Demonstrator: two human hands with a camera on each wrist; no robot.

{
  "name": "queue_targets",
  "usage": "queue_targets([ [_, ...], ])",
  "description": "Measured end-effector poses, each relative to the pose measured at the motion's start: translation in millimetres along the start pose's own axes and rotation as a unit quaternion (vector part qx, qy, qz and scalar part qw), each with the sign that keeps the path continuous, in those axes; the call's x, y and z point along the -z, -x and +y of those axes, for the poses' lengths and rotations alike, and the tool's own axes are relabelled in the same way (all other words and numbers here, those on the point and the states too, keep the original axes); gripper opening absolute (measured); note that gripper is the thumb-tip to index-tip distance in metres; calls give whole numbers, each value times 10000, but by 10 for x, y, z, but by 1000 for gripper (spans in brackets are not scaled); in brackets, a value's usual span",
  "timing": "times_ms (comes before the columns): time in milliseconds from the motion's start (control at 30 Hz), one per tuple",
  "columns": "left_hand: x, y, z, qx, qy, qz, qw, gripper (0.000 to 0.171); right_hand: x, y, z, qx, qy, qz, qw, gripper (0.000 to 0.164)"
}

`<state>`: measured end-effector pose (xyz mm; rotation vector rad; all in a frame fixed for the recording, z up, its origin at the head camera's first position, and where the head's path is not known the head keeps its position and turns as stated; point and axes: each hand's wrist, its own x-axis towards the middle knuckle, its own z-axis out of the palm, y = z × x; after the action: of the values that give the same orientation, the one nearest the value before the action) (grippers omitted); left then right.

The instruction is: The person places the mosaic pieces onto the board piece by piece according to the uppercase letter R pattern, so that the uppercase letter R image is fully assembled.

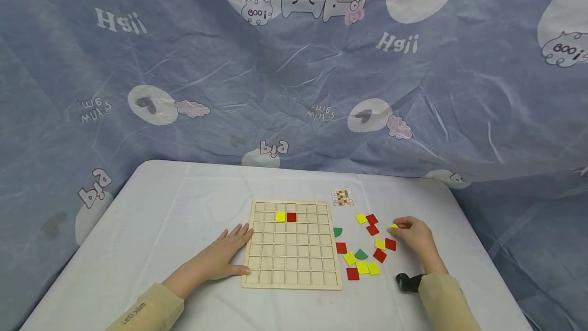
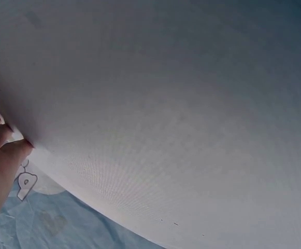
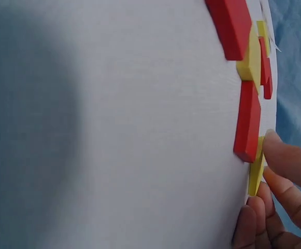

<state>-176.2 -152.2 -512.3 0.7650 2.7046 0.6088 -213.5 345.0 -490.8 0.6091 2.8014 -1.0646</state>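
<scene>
a person's right hand (image 1: 415, 234) pinches a yellow piece (image 1: 392, 227) between thumb and fingers at the right side of a white-covered table (image 1: 202, 229), while the left hand (image 1: 225, 255) lies with fingers spread apart against the left edge of a wooden board (image 1: 298, 250).

the backdrop cloth (image 1: 275, 80) carries the readable words: "haii" at left and right, "boo" inside drawn clouds, and "pig" printed upside down near the table's far edge; other lettering is too distorted to read. the left sleeve (image 1: 149, 308) bears small print that looks like "lets slim."

the pinched piece is plain, bright yellow and flat; fingers cover part of it, and whether it touches the table cannot be told. it sits to the right of the scattered pieces, well apart from the board.

the pale board is ruled into square cells, with a yellow square (image 1: 280, 217) and a red square (image 1: 291, 217) side by side in its second row from the far edge. loose red and yellow squares lie right of the board with two green rounded pieces (image 1: 361, 254), below a small card (image 1: 342, 196) showing a coloured grid.
</scene>
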Motion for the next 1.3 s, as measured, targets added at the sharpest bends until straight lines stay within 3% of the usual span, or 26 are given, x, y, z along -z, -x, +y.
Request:
queue_targets([
  [333,53,2,56,-23,68,-11,10000,99,-5,18,-44,-22,70,44,10000,36],
  [500,59,3,71,-42,107,4,9999,99,-68,65,-223,206,-338,-138,9991,37],
  [767,51,2,64,-13,112,-18,9999,99,-542,209,-768,833,-1216,-577,9874,26],
  [933,43,10,62,40,100,-16,9999,100,-878,267,-1071,1327,-1366,-857,9780,20],
  [1300,36,27,67,21,149,31,9999,100,-1240,363,-1466,2208,-781,-873,9683,11],
])
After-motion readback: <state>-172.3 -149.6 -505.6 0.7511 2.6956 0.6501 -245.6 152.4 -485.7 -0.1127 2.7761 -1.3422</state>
